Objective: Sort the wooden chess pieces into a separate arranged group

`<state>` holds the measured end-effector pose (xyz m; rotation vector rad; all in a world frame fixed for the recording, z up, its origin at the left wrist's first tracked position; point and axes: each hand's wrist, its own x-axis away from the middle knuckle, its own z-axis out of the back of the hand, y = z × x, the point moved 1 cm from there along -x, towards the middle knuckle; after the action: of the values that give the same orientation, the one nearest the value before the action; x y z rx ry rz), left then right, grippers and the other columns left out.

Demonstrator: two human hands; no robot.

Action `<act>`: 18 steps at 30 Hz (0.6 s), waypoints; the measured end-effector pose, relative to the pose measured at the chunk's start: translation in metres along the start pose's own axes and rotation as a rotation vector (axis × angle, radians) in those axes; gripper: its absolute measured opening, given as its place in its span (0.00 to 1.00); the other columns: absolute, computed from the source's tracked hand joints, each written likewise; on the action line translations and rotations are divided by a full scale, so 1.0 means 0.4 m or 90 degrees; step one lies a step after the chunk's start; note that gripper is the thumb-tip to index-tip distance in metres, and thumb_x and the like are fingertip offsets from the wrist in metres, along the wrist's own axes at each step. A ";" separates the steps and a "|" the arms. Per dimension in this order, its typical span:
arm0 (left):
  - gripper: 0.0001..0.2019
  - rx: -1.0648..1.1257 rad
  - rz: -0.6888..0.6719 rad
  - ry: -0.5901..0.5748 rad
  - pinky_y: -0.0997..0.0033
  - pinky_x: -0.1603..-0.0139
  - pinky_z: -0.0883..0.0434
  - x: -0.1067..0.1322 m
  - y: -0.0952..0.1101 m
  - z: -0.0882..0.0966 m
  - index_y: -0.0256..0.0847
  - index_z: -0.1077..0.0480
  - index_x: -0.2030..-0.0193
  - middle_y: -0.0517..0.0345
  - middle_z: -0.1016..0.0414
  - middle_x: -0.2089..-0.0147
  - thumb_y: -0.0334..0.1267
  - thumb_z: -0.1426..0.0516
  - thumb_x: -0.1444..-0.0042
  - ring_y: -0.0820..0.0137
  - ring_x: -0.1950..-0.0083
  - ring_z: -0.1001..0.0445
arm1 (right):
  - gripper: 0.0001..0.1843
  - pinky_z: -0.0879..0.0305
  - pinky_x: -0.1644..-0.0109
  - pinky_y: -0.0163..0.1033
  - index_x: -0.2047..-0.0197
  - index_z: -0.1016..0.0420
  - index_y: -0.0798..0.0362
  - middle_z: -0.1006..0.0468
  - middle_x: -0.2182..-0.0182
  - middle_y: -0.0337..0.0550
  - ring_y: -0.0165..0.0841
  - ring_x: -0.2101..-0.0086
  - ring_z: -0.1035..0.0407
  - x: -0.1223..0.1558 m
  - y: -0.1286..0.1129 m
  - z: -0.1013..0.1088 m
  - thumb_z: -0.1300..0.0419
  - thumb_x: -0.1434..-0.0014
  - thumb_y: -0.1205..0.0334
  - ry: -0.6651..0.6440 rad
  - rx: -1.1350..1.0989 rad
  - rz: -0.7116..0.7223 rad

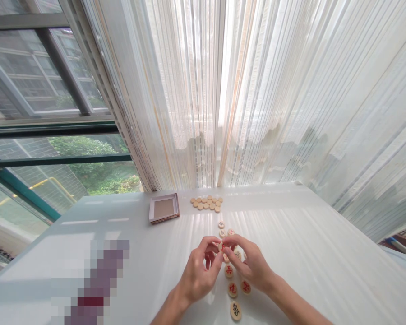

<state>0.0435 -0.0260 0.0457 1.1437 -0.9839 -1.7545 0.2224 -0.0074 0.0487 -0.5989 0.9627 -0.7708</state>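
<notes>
My left hand (199,271) and my right hand (248,264) meet over the white table (307,253), fingertips pinched together on one round wooden chess piece with red marking (221,246). Several more wooden chess pieces with red or dark characters (232,289) lie face up on the table under and in front of my hands. Three others (221,225) sit just beyond my fingers. A cluster of several plain-faced pieces (207,203) lies farther back near the curtain.
A shallow square box (163,208) with a brown inside rests left of the far cluster. Sheer white curtains (257,99) hang behind the table. A window (47,135) fills the left side. A blurred patch (94,284) covers the near left of the table.
</notes>
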 end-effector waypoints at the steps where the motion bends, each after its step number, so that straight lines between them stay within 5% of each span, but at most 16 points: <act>1: 0.10 -0.007 -0.009 -0.008 0.73 0.71 0.32 0.001 0.002 -0.001 0.42 0.35 0.48 0.54 0.22 0.65 0.40 0.45 0.34 0.69 0.70 0.27 | 0.06 0.27 0.58 0.38 0.54 0.26 0.50 0.19 0.63 0.43 0.34 0.65 0.25 -0.001 0.001 -0.001 0.43 0.33 0.61 0.006 0.004 -0.003; 8: 0.10 -0.052 -0.047 -0.032 0.72 0.71 0.32 0.003 0.009 -0.004 0.41 0.35 0.48 0.55 0.22 0.66 0.36 0.45 0.34 0.71 0.73 0.29 | 0.08 0.27 0.61 0.36 0.60 0.25 0.50 0.21 0.68 0.42 0.34 0.67 0.26 0.003 0.010 0.000 0.43 0.32 0.58 0.033 0.019 -0.006; 18: 0.11 0.021 0.015 0.008 0.71 0.66 0.29 -0.002 -0.002 0.001 0.41 0.34 0.48 0.54 0.24 0.65 0.41 0.44 0.34 0.68 0.67 0.26 | 0.11 0.26 0.55 0.42 0.50 0.29 0.49 0.20 0.60 0.45 0.36 0.62 0.25 0.010 0.005 0.001 0.43 0.36 0.65 0.010 0.016 0.025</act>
<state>0.0431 -0.0250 0.0454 1.1570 -1.0186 -1.7160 0.2248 -0.0094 0.0456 -0.5507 0.9749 -0.7522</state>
